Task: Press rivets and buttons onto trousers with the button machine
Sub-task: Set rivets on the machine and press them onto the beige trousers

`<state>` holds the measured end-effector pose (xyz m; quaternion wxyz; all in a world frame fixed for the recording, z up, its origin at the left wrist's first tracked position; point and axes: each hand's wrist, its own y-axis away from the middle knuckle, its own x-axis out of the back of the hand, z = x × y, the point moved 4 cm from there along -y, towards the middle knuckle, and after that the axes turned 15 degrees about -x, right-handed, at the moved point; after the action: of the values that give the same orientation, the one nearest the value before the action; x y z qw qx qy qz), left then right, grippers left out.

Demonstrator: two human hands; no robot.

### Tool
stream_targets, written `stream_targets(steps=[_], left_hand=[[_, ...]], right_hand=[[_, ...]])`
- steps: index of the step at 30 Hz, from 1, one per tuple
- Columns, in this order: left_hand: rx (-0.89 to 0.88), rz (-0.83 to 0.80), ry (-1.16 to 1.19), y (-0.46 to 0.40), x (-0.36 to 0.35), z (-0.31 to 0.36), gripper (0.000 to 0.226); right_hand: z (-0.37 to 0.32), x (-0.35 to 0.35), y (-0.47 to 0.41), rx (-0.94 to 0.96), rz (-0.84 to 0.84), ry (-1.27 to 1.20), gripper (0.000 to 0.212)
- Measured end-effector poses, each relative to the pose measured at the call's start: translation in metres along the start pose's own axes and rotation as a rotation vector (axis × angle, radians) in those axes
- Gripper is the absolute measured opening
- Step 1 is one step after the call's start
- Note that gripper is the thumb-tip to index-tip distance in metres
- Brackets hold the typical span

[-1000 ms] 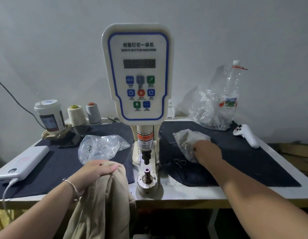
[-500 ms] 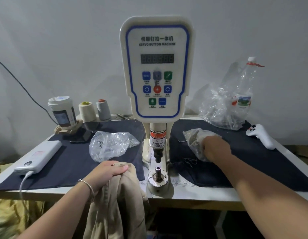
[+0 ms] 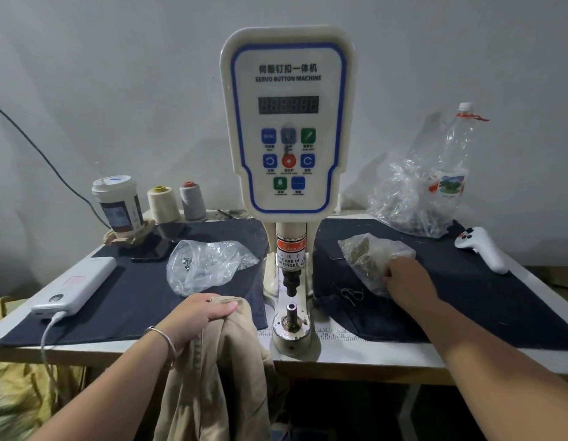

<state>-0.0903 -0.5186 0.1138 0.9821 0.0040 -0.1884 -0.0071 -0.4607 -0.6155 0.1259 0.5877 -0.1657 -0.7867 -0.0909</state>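
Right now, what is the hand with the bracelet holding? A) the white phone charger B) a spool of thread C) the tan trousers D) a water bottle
C: the left hand, the one with the bracelet, grips the bunched tan trousers at the table's front edge, just left of the button machine.

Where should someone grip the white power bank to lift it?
Grip the power bank across its two long edges near the middle, coming from above: it lies flat on the dark cloth, and a cable is plugged into its near end.
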Motion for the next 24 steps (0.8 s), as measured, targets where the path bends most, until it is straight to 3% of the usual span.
stream_targets(steps=[10, 13, 15, 17, 19, 21, 24], left_hand=[[-0.011, 0.016, 0.011, 0.0, -0.002, -0.003, 0.014], [-0.011, 0.025, 0.009, -0.001, -0.002, -0.001, 0.014], [-0.013, 0.026, 0.011, -0.001, -0.002, 0.0, 0.013], [-0.018, 0.025, 0.025, -0.001, -0.002, 0.0, 0.014], [-0.02, 0.024, 0.035, 0.0, -0.002, 0.001, 0.014], [-0.023, 0.031, 0.033, 0.001, -0.003, 0.001, 0.015], [-0.035, 0.038, 0.012, 0.001, -0.003, 0.0, 0.017]], right_hand=[[0.011, 0.005, 0.019, 0.05, 0.191, -0.444, 0.012], [0.008, 0.017, 0.04, -0.015, 0.315, -0.395, 0.009], [0.0, 0.024, 0.066, -0.068, 0.296, -0.594, 0.009], [-0.02, 0.026, 0.098, -0.095, 0.075, -0.943, 0.012], [-0.047, 0.019, 0.127, -0.132, -0.28, -1.219, 0.013], [-0.069, 0.009, 0.149, -0.202, -0.633, -1.279, 0.011], [-0.081, 0.003, 0.159, -0.389, -0.88, -1.325, 0.009]])
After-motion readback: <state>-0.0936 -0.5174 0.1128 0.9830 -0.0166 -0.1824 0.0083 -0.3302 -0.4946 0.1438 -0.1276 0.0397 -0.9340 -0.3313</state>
